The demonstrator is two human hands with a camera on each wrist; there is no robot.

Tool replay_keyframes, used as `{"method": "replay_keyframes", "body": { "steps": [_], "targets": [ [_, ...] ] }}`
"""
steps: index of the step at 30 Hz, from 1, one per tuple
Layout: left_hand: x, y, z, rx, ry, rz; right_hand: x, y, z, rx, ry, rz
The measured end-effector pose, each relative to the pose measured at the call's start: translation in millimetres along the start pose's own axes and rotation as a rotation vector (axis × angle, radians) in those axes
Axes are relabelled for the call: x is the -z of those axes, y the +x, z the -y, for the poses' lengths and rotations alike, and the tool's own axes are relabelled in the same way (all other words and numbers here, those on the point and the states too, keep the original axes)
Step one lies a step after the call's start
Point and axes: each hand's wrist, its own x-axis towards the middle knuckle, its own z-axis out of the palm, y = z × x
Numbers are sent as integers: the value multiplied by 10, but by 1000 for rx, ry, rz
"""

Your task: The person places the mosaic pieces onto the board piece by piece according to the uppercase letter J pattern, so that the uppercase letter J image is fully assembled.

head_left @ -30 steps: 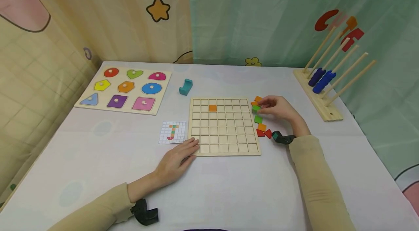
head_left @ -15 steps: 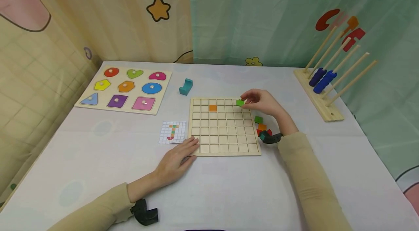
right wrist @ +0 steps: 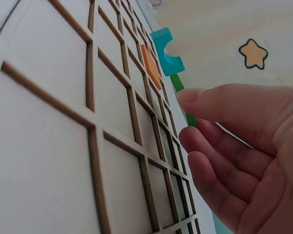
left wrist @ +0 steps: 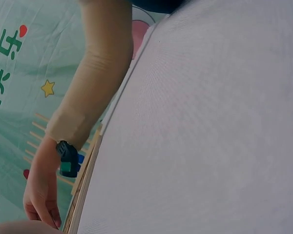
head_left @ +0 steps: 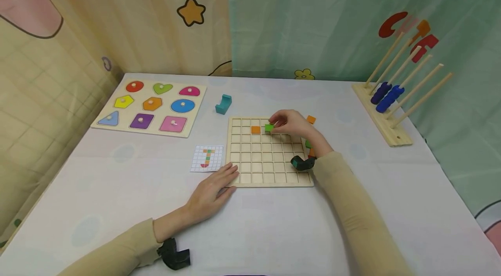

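Right fingers (right wrist: pixel 211 150), green tile (head_left: pixel 268 128) (pinched), gridded board (head_left: pixel 250 157)

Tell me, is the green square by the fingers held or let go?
Held: the right hand's grip pinches the green square tile over the wooden grid board. Whether it touches the board, I cannot tell.

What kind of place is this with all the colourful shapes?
Probably a play or learning corner. There's a square wooden grid board, a flat pale board of colourful knobbed shapes, and a cream-and-green cloth backdrop with a printed orange star.
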Motion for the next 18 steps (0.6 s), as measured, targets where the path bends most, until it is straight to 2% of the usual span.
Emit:
{"method": "replay_keyframes", "body": {
  "steps": [10, 18],
  "targets": [
    [-4, 7, -2, 10, 4, 5, -118, 94, 20, -37, -48, 7],
    [0, 11, -5, 21, 4, 14, -99, 30, 65, -39, -85, 16]
  ]
}}
